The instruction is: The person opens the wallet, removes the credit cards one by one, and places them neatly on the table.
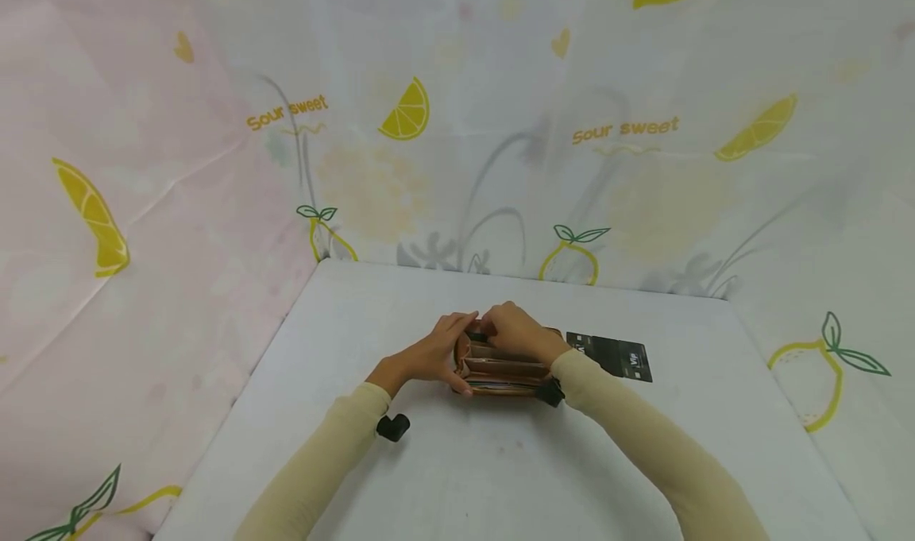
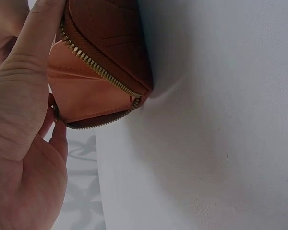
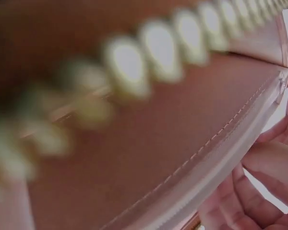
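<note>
The cream sleeves [image 1: 307, 454] lay nearest the head camera, reaching up over the white table [image 1: 443, 477] to a brown wallet [image 1: 509, 368]. It sat towards the table's far side, unzipped and gaping upward, with dividers across it and thin edges stacked in the front slot. The left hand [image 1: 431, 357] was spread around the wallet's left end, its grip as wide as the mouth, thumb at the near rim and fingers at the far one. The right hand [image 1: 516, 332] had its fingers bent down at the far rim; whether its grip had hold of anything could not be told. Black cards [image 1: 613, 356] lay just beside the wallet, to the right.

In the left wrist view, the thumb side of the left hand loomed closest, clasping the wallet by its end. The gold zip [image 2: 94, 64] framed a soft, folded side gusset [image 2: 86, 93]. The outer cover looked stiffer and smooth, probably light and not fragile; the rim by the zip seemed the firmest place to hold, as the gusset would likely fold under pressure.

In the right wrist view, blurred zip teeth came nearest. Beyond them a stitched inner panel [image 3: 149, 129] looked thin and pliable, poor for lifting by. Fingers showed at the right edge, the hand unclear.
</note>
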Demonstrator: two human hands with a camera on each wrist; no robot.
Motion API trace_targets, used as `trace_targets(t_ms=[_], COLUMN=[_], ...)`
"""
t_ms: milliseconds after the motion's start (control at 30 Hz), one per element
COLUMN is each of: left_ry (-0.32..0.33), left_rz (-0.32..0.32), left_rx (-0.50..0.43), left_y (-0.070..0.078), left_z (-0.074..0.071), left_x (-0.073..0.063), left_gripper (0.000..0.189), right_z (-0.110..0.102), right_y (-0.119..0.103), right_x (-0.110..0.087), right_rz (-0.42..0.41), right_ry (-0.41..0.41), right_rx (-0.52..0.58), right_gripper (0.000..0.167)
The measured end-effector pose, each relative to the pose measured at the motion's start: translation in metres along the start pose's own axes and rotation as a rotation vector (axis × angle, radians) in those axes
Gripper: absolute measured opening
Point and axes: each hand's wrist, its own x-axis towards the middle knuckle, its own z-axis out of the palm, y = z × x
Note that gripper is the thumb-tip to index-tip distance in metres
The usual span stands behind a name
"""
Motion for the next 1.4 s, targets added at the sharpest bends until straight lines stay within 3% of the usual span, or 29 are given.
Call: trace_targets(t_ms=[300, 533, 700, 900, 1267, 1400], left_ry=[0.005, 0.029, 0.035, 0.033, 0.038, 0.030], left_rz=[0.004, 0.034, 0.055, 0.051, 0.072, 0.050], left_rx=[0.025, 0.033, 0.028, 0.046, 0.042, 0.034], left_y=[-0.002, -0.004, -0.005, -0.004, -0.004, -0.003], left_z=[0.000, 0.001, 0.001, 0.001, 0.000, -0.001], left_x=[-0.001, -0.002, -0.002, -0.002, -0.001, -0.002], left_gripper=[0.136, 0.137, 0.137, 0.139, 0.139, 0.138], right_z=[0.003, 0.007, 0.009, 0.006, 0.004, 0.003], right_y=[-0.010, -0.013, -0.012, -0.015, -0.013, -0.012], right_x=[0.009, 0.010, 0.010, 0.011, 0.009, 0.008], right_rz=[-0.018, -0.022, -0.001, 0.053, 0.087, 0.072], right_ry=[-0.010, -0.001, -0.009, 0.000, -0.013, 0.005], right_rx=[-0.118, -0.175, -0.210, -0.259, -0.157, -0.135], right_gripper=[0.024, 0.019, 0.011, 0.020, 0.025, 0.024])
